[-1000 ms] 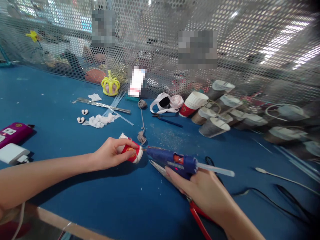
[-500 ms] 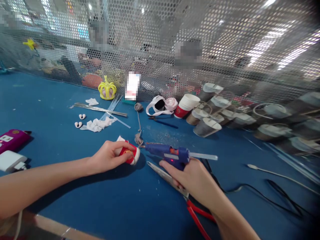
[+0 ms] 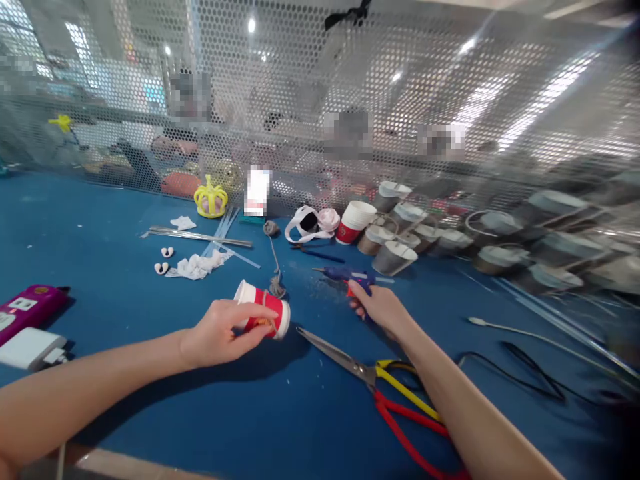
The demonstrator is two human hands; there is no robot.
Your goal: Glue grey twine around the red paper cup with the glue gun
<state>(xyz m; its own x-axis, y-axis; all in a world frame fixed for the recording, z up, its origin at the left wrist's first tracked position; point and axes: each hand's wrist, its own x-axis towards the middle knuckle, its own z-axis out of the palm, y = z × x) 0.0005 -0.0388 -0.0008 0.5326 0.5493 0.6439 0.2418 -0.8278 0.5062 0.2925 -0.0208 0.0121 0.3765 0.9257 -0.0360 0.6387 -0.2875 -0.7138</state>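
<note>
Between the thumb and fingers of my left hand (image 3: 215, 333) is a red and white paper cup (image 3: 283, 319), tilted on its side. Grey yarn (image 3: 277, 287) lies just behind the cup, and a strand runs back from it to a small ball (image 3: 271, 228). Farther out over the blue table, my right hand (image 3: 377, 305) is closed round the handle of a blue glue gun (image 3: 340, 273), its nozzle pointing left and a clear glue stick coming out of its back. Large scissors (image 3: 345, 357) with red and yellow handles lie between my hands, blades toward the cup.
Covered grey cups (image 3: 395, 259) crowd the right rear beside stacked paper cups (image 3: 357, 220). Pliers (image 3: 320, 253), white ribbon (image 3: 300, 227), crumpled tissue (image 3: 195, 265) and a yellow crown (image 3: 211, 200) lie farther back. A black cable (image 3: 530, 377) is at right; a perforated metal screen (image 3: 300, 87) stands behind.
My right hand has carried the glue gun away from the cup, farther back on the table. The cup stays in my left hand, turned slightly. More of the scissors' handles show.
</note>
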